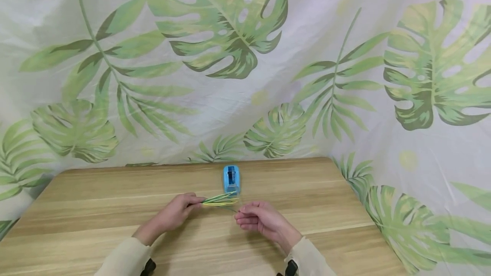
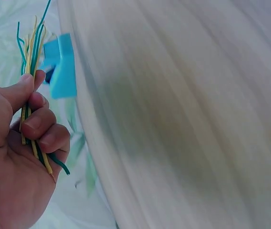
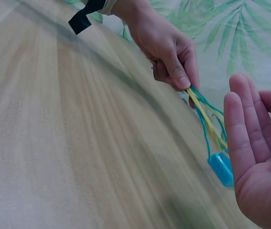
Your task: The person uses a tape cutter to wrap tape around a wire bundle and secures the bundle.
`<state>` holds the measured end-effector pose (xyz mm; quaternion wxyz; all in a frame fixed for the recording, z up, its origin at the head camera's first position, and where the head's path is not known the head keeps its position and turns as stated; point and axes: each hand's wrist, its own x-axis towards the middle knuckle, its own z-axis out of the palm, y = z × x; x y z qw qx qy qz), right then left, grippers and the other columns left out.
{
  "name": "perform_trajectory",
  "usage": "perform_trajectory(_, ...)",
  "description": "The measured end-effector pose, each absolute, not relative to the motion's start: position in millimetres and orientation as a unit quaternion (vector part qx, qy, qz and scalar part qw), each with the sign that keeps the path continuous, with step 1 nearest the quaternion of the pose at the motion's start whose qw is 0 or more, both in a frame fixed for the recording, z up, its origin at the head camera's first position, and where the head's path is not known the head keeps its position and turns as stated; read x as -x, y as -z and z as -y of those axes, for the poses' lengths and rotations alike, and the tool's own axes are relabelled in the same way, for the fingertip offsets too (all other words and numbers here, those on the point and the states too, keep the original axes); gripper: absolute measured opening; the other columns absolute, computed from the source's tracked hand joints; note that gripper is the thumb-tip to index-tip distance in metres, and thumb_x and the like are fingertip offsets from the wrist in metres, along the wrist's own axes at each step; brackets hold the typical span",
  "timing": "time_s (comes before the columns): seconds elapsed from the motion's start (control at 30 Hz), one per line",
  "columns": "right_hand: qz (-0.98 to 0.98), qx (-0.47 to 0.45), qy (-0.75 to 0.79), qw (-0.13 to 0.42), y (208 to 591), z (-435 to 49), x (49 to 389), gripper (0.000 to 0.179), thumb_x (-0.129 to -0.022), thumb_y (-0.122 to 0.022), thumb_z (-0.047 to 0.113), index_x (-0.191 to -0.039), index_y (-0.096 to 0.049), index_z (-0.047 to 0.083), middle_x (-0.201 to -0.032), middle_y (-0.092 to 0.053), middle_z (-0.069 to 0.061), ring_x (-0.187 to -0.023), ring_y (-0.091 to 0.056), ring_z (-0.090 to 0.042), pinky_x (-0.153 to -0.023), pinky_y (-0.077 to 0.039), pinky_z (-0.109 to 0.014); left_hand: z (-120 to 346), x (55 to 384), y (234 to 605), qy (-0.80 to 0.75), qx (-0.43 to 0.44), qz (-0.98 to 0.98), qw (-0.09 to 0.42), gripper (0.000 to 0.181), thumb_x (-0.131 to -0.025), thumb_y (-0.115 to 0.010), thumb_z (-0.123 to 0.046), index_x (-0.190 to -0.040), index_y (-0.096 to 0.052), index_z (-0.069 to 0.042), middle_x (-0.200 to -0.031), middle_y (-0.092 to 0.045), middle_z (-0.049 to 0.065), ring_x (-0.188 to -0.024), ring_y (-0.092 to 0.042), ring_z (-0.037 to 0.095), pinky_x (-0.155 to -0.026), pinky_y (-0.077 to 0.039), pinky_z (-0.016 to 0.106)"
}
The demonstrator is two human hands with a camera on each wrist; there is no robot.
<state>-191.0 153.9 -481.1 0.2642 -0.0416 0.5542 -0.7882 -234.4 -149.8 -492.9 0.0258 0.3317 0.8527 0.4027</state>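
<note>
My left hand (image 1: pixel 177 213) grips a bundle of thin green and yellow wires (image 2: pixel 33 55) between thumb and fingers. Their free ends fan out to the right in the head view, while the other ends stick out below the curled fingers in the left wrist view. My right hand (image 1: pixel 264 221) is just right of the bundle, thumb and forefinger pinching the tip of one green wire that stretches across from it. Its other fingers are extended in the right wrist view. Beyond the wires, a blue tape dispenser (image 1: pixel 231 176) stands on the table, its near end overlapped by the bundle.
The wood-grain table (image 1: pixel 115 208) has rounded far corners. Behind it and along its right side hangs a pale cloth (image 1: pixel 215 110) printed with green leaves. Dark straps (image 1: pixel 148 266) show at the cuffs of both light sleeves.
</note>
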Motion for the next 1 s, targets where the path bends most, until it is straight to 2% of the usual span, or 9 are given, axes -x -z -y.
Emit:
perform_trajectory(0.23, -0.552, 0.038, 0.79, 0.265, 476, -156, 193, 0.016, -0.097, -0.062, 0.006, -0.108, -0.065, -0.005, -0.088, -0.075, -0.008, -0.08, -0.073, -0.013, -0.077, -0.058, -0.029, 126, 233, 494, -0.404, -0.346, -0.846, 0.033, 0.024, -0.097, -0.061, 0.0, -0.119, -0.07, 0.006, -0.086, -0.063, 0.005, -0.073, -0.047, 0.009, -0.063, -0.045, 0.025)
perform_trajectory(0.43, -0.555, 0.034, 0.788, 0.264, 474, -155, 193, 0.022, -0.097, -0.063, 0.007, -0.112, -0.063, -0.009, -0.088, -0.075, -0.008, -0.079, -0.073, -0.013, -0.076, -0.058, -0.028, 103, 228, 494, -0.379, -0.372, -0.847, 0.018, 0.023, -0.097, -0.062, 0.0, -0.118, -0.072, 0.004, -0.084, -0.062, 0.004, -0.073, -0.048, 0.007, -0.065, -0.047, 0.026)
perform_trajectory(0.73, -0.555, 0.038, 0.79, 0.259, 475, -154, 193, 0.017, -0.098, -0.062, 0.006, -0.109, -0.067, -0.006, -0.089, -0.075, -0.008, -0.079, -0.073, -0.013, -0.075, -0.059, -0.029, 78, 215, 488, -0.339, -0.399, -0.852, -0.001, 0.025, -0.1, -0.059, -0.005, -0.122, -0.069, 0.003, -0.097, -0.067, 0.005, -0.088, -0.061, 0.012, -0.079, -0.055, 0.033)
perform_trajectory(1.0, -0.558, 0.036, 0.789, 0.254, 475, -156, 191, 0.022, -0.098, -0.061, 0.005, -0.113, -0.065, -0.01, -0.09, -0.075, -0.009, -0.08, -0.073, -0.014, -0.075, -0.059, -0.029, 66, 207, 487, -0.328, -0.39, -0.86, -0.019, 0.016, -0.101, -0.058, -0.006, -0.109, -0.072, -0.002, -0.09, -0.066, 0.002, -0.083, -0.058, 0.008, -0.074, -0.053, 0.032)
